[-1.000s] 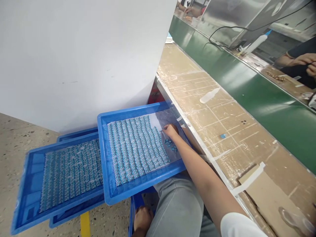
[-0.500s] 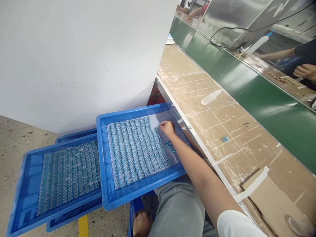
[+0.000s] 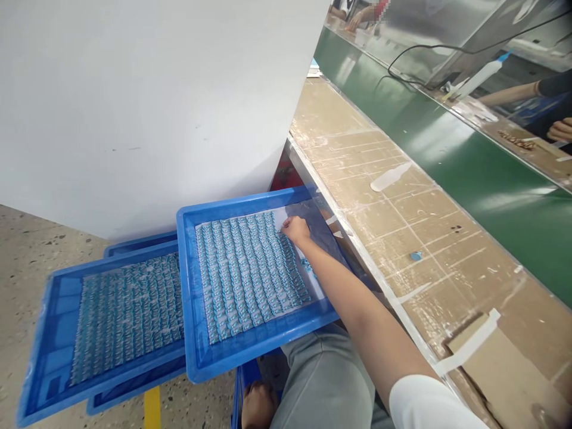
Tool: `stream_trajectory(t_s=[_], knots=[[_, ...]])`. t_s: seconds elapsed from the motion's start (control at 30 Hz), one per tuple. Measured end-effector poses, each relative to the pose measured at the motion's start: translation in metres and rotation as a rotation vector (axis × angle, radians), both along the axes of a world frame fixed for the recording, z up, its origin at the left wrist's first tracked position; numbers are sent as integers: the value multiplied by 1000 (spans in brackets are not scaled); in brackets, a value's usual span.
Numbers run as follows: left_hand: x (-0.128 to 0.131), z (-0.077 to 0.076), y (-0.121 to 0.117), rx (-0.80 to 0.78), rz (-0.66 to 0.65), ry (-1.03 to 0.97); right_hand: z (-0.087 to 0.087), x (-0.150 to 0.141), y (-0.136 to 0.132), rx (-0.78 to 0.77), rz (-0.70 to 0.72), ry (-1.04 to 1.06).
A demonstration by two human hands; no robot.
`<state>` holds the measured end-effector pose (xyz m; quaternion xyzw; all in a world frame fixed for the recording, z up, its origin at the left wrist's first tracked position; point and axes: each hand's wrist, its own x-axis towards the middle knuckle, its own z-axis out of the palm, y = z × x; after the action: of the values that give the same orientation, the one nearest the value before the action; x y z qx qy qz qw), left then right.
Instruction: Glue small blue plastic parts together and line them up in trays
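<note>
Near the middle of the frame, the right hand reaches over a blue tray, its fingertips at the upper end of the rightmost row among the rows of small blue pieces. A second ago it was farther right, over the tray's dark surface; it has since shifted left to the edge of the white sheet, and less of the loose pieces shows beside the forearm. I take this to mean that the work has passed from the loose pieces to that row's end, which stops short of its neighbour's. Thumb and finger look drawn together, but anything between them is too small to make out, so I cannot tell whether this grip is grasping a piece or has released it. At bottom centre, the left hand is low beside the grey-clad leg, apart from the tray, its fingers too hidden to tell its grip. At lower left, a second tray bears similar rows, seemingly unchanged; at right runs the counter
</note>
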<state>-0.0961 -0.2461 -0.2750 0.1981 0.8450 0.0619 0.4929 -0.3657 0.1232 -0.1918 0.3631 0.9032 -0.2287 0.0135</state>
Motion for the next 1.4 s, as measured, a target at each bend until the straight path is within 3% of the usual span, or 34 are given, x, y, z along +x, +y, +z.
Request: stream_trajectory(t_s=[0.37,0.53,0.63,0.8,1.03,1.4], knots=[[-4,4,2,-3,-10,-11,5,2,-4,21,-3,-33],[-3,2,1,0,-25,-5,15,5,1,40,-17,-27],[-2,0,1,-3,-33,-5,26,20,8,49,-26,-30],[-3,1,1,-9,-49,-8,37,70,9,0,39,-96],[-4,3,2,-6,-56,-1,34,108,-5,3,76,-208],[-5,9,3,-9,-32,-2,25,97,2,36,45,-220]])
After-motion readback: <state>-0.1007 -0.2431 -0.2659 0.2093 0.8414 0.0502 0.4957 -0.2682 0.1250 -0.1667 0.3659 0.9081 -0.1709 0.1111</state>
